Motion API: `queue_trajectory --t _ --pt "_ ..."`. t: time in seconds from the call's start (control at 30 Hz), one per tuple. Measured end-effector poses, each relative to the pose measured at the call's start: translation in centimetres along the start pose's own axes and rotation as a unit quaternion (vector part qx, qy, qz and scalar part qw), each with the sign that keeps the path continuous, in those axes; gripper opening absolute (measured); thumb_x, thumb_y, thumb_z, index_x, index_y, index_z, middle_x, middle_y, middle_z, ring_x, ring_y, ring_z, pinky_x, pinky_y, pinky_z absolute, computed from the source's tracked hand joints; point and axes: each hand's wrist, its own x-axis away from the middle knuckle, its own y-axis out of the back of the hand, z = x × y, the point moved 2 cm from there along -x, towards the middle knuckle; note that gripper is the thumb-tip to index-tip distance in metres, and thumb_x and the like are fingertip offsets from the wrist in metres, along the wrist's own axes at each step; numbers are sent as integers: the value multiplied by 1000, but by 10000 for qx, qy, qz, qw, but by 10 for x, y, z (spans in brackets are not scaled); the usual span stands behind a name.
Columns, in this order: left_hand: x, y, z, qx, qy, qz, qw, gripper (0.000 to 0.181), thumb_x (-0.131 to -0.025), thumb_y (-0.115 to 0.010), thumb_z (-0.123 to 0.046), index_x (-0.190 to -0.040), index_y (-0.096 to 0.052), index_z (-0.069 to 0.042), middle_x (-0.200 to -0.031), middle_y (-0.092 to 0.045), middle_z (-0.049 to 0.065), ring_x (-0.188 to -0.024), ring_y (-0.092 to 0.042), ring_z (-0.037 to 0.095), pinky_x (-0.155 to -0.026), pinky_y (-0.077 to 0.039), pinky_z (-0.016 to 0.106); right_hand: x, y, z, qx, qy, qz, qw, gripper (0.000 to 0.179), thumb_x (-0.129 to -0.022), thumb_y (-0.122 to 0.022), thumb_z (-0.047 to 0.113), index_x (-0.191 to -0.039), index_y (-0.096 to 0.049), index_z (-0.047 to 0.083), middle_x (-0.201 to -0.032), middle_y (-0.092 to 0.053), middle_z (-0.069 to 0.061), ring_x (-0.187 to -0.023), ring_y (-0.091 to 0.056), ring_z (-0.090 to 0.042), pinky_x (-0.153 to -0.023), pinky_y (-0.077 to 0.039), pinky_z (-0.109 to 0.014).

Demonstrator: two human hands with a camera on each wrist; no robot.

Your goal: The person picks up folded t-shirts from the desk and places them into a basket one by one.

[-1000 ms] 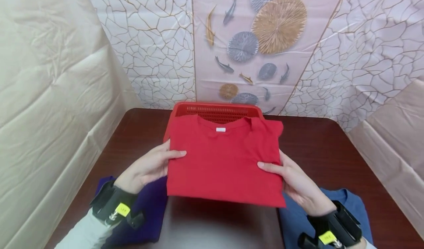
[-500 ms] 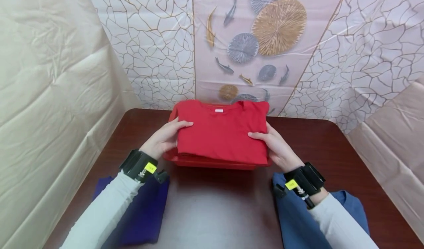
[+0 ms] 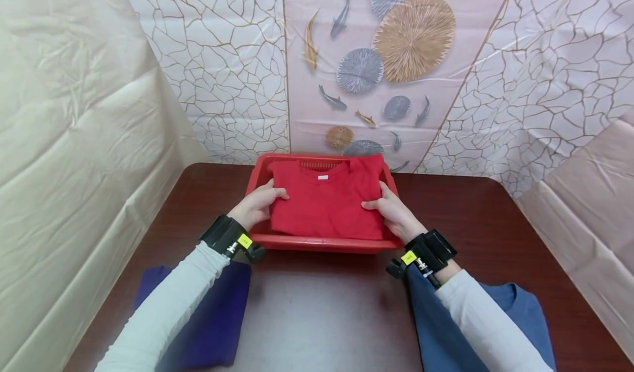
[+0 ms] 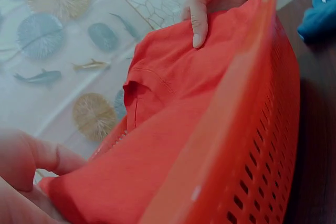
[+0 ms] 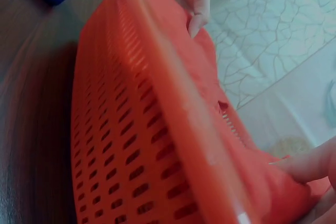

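Observation:
A folded red T-shirt (image 3: 324, 207) with a white neck label lies within the rim of a red perforated plastic basket (image 3: 322, 244), collar toward the back wall. My left hand (image 3: 258, 202) pinches its left side, thumb on top and fingers underneath. On the opposite side my right hand (image 3: 396, 212) grips the shirt the same way. Both wrist views show the shirt (image 4: 173, 93) inside the basket wall (image 5: 121, 129); the shirt's underside is hidden.
A folded dark purple garment (image 3: 218, 317) lies on the brown table (image 3: 455, 212) at front left, partly under the left sleeve. At front right a folded blue shirt (image 3: 525, 306) lies beneath the right arm. Patterned cloth (image 3: 238, 75) hangs behind the table.
Both hands have carried the red T-shirt forward from in front of the basket, over its rim, and lowered it inside. The purple and blue garments have stayed in place.

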Motion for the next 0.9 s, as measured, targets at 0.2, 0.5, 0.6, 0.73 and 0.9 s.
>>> queue_trajectory --t 0.2,0.5,0.6,0.73,0.9 --pt "-7 -1 7 -182 271 103 9994 82 -83 -48 1 -149 -11 -29 -134 -36 12 -114 -41 28 -96 -39 44 -6 1 -11 365 -312 -155 9987 86 -86 -53 1 -150 3 18 -153 -8 -13 -131 -17 -32 -111 -22 -50" --pt "1 1 8 -1131 37 -9 9936 88 -83 -45 1 -149 10 -19 -145 -21 15 -122 -32 30 -105 -32 45 -1 -4 -16 2238 531 -98 9731 91 -84 -57 1 -150 1 22 -152 -11 -21 -134 -16 -34 -108 -26 -55" --pt "10 -1 4 -2755 -743 -158 9583 82 -87 -49 -9 -150 3 -15 -151 -12 18 -133 -20 32 -110 -23 53 5 -8 -12 3915 1287 -44 9111 76 -83 -63 9 -148 -24 17 -150 -20 -23 -133 -21 -36 -104 -33 -58" --pt "20 -15 6 -5442 -1640 266 8223 60 -90 -51 -17 -146 -30 -13 -153 -17 20 -138 -12 34 -111 -16 58 11 -14 -9 5529 2125 433 8045 61 -79 -69 17 -136 -48 18 -148 -31 -19 -132 -25 -37 -101 -38 -57" --pt "21 -26 21 -6805 -1209 1301 7109 41 -93 -47 -23 -133 -53 -18 -140 -46 14 -129 -36 27 -109 -28 50 10 -18 -14 5955 1524 1587 7727 58 -80 -68 27 -135 -50 25 -147 -35 -16 -131 -30 -34 -98 -42 -54"
